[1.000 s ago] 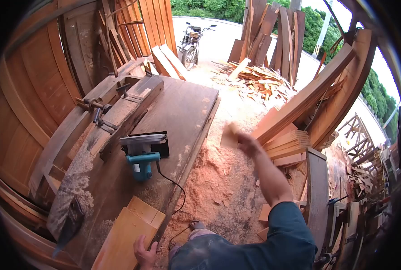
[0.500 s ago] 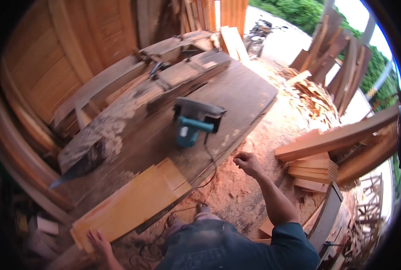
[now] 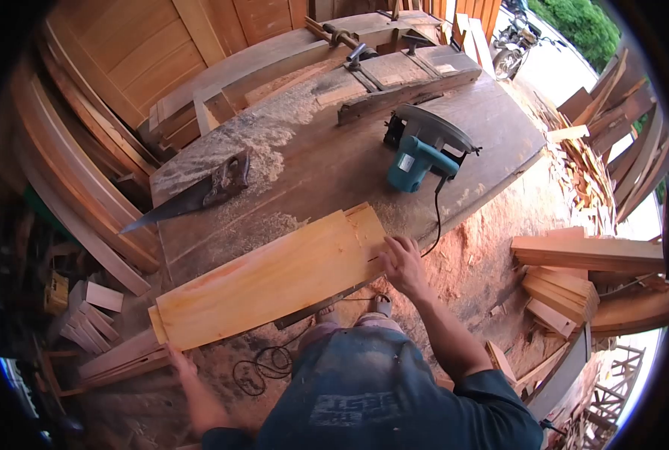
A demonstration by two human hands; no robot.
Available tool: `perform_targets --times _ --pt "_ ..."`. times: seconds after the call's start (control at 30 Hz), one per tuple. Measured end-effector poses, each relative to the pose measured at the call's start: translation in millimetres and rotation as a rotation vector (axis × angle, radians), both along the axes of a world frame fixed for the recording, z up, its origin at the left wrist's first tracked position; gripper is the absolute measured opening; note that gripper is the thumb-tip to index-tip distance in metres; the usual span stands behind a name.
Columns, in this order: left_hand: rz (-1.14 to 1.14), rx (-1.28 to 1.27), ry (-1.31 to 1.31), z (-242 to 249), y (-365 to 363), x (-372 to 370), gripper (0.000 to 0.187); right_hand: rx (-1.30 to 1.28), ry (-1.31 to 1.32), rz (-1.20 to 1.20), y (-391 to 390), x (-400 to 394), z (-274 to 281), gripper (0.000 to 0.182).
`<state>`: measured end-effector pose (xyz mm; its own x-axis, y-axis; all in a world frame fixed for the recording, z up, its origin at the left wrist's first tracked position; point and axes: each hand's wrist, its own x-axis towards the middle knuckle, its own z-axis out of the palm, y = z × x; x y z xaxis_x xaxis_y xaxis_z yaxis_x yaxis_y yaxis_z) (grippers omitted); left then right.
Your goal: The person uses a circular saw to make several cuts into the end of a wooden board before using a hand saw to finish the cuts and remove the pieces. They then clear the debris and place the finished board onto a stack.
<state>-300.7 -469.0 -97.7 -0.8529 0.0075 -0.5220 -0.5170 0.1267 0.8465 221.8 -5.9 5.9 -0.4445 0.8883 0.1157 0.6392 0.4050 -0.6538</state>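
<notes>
A long yellowish wooden board lies along the near edge of the workbench, with narrower ends of wood showing at its left and right. My right hand is at the right end, fingers bent over the edge and closed on it. At the lower left corner, my left hand grips the board's edge, its fingers partly hidden. Beyond the board rests a teal circular saw, its cord trailing off the bench. To the left lies a handsaw with a dark handle, among sawdust.
Clamps and curved timbers sit at the back of the workbench. Stacked wood stands to the right, with curved frames and offcuts to the left. A loose cable coils on the sawdust-covered floor near my feet.
My right hand has come from the air beside the bench onto the board's right end. My left hand has shifted from the board's top to its lower left corner. The view has turned.
</notes>
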Motion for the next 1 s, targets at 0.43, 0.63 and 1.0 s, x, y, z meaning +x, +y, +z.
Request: perform_targets --times 0.43,0.63,1.0 --pt "0.213 0.225 0.026 3 24 29 0.067 -0.139 -0.254 0.84 -15 78 19 0.037" --pt "0.224 0.278 0.085 10 50 30 0.067 -0.245 0.028 -0.138 -5 40 -13 0.05" --pt "0.128 0.103 0.361 119 54 4 0.079 -0.292 0.44 -0.09 39 -9 42 0.04"
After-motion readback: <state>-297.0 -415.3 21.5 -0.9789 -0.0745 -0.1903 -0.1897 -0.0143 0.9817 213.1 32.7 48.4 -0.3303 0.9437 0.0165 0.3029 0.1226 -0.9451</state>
